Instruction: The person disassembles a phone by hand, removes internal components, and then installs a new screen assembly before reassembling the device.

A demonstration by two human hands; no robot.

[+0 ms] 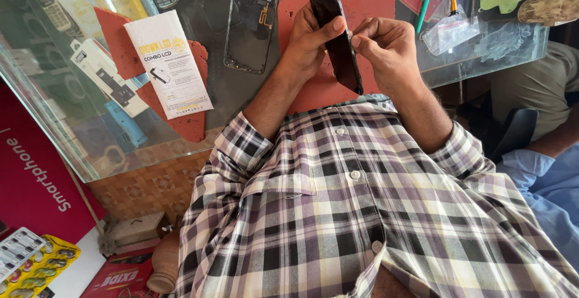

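plaid shirt [338,213] fills the near view, sleeves rolled. above it both hands are up over the glass counter [78,129] with a black phone [339,48] held on edge between them, over a red mat [368,9]. left hand [310,42] is wrapped round the phone from behind, thumb across its face. right hand [386,48] pinches at the phone's right edge with fingertips. judgement: edge work, so keep the left grip firm near the top, pick in small moves along the seam, don't twist the body. bare phone frame [250,24] lies flat just left of the hands. white upright box [170,63] with yellow and black print lies tilted on the glass; white hang-card pack [105,81] left of it. red sign panel [33,177] under the counter, far left. yellow blister card [36,268] at bottom left.
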